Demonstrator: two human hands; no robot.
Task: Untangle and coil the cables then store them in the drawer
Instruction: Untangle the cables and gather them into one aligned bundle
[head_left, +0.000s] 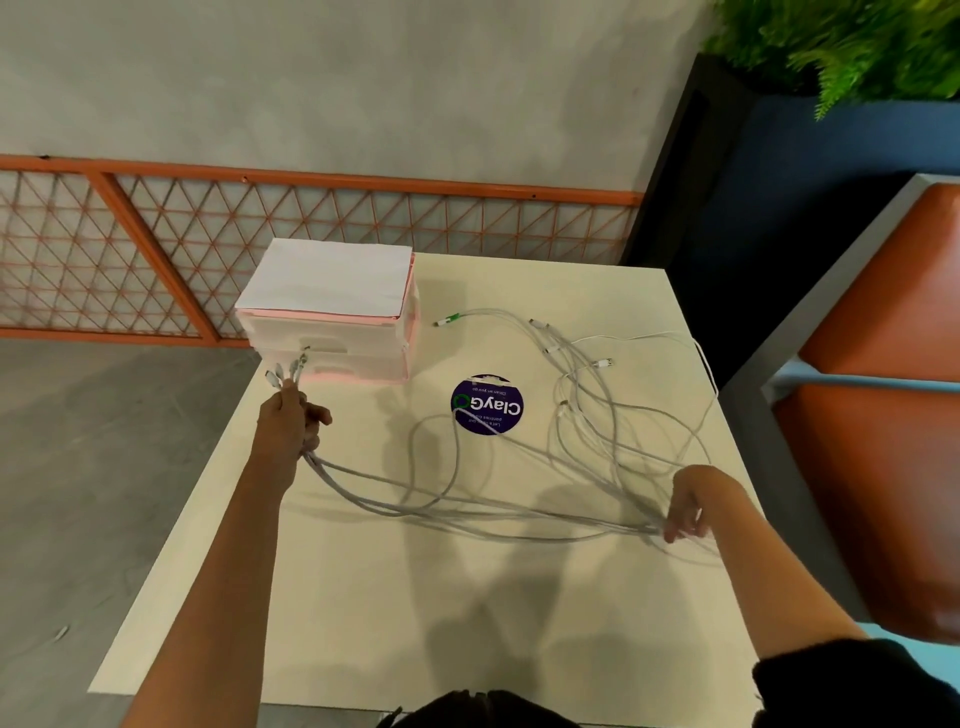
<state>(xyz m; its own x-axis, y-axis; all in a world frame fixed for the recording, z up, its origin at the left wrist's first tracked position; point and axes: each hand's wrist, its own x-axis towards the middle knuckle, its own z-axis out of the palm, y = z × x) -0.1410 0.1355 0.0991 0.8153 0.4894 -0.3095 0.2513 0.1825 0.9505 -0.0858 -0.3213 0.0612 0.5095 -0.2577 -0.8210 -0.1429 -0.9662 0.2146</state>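
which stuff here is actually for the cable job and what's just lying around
For the job: cables, gripped by the left hand and pinched by the right hand; drawers; table.
Lying about: sticker, plant, seat, lattice.

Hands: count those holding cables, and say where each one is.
2. Left hand grips cables near their plugs, by the drawers; right hand pinches them near the table's right edge.

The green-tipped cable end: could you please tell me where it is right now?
In the head view, the green-tipped cable end lies on the table, just right of the drawer unit and beyond the round purple sticker.
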